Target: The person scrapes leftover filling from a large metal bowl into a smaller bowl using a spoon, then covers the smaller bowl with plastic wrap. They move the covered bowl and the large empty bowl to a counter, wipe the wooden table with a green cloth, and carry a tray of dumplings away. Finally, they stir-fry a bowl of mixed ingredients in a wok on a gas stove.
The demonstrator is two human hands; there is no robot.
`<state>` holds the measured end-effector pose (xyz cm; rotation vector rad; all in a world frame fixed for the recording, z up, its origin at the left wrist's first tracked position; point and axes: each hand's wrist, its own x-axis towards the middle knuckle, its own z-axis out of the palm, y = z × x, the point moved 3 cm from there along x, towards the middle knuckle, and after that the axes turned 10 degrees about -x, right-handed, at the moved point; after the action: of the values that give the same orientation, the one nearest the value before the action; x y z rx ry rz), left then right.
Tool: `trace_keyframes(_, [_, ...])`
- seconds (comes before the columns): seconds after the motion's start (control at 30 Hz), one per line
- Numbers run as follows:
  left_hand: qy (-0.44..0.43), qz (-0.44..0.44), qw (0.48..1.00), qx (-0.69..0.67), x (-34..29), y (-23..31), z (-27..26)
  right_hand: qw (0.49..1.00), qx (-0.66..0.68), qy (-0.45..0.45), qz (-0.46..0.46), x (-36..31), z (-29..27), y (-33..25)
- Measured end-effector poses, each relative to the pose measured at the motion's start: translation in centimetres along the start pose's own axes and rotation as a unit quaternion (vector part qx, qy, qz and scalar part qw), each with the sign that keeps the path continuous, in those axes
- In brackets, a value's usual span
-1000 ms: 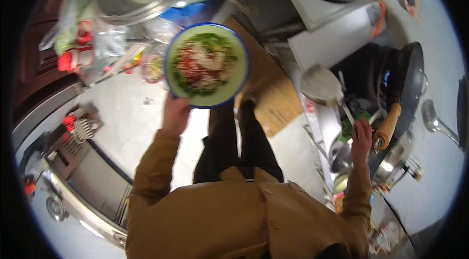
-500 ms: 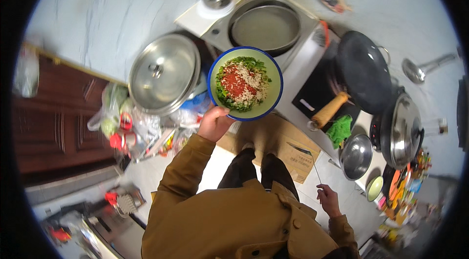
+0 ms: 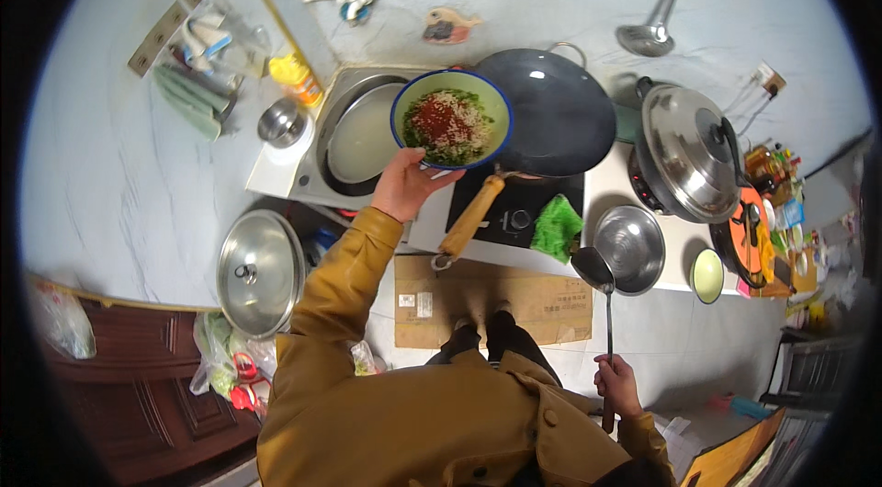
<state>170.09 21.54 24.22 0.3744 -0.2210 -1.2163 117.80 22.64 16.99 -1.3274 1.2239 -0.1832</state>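
My left hand [image 3: 411, 186] grips the rim and underside of a pale green bowl [image 3: 501, 110] with a blue rim. Chopped greens, red powder and pale minced bits [image 3: 452, 124] lie in it, apparently unmixed. The bowl is above the counter between the sink and a dark wok [image 3: 556, 110] with a wooden handle [image 3: 473, 219]. My right hand [image 3: 619, 384] is closed round the brown handle end of a long ladle [image 3: 593, 268]. The ladle's dark head is up beside a steel bowl [image 3: 629, 248], and I cannot tell whether they touch.
A sink [image 3: 363, 133] is to the left; a large lidded steel pan [image 3: 694, 152] is at right. A green cloth [image 3: 556, 228] lies by the hob [image 3: 514, 211]. A small green bowl [image 3: 706, 276] sits near the counter edge, and cardboard [image 3: 542, 312] lies on the floor.
My view has turned to the right. The bowl in my left hand has gone from in front of the sink to beside the wok. The ladle's head has turned and now shows its face.
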Motion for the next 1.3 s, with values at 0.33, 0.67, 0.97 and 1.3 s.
trace_keyframes(0.33, [0.092, -0.028, 0.945, 0.313, 9.3, -0.9, 1.7, 0.987, 0.143, 0.064, 0.017, -2.7, -2.0, -0.9])
trace_keyframes(0.67, [0.021, 0.134, 0.567, 0.812, 16.9, -5.0, 5.5, 0.959, 0.281, 0.016, -0.041, -1.8, -2.5, -5.4])
trace_keyframes(0.97, [-0.144, 0.307, 0.456, 0.823, 13.3, -3.2, 9.8, 0.980, 0.190, 0.054, -0.001, -1.9, -1.8, -9.6])
trace_keyframes(1.3, [0.038, 0.143, 0.951, 0.271, 9.2, 1.1, 7.9, 0.769, -0.465, 0.089, -0.430, 5.4, -3.9, -24.7])
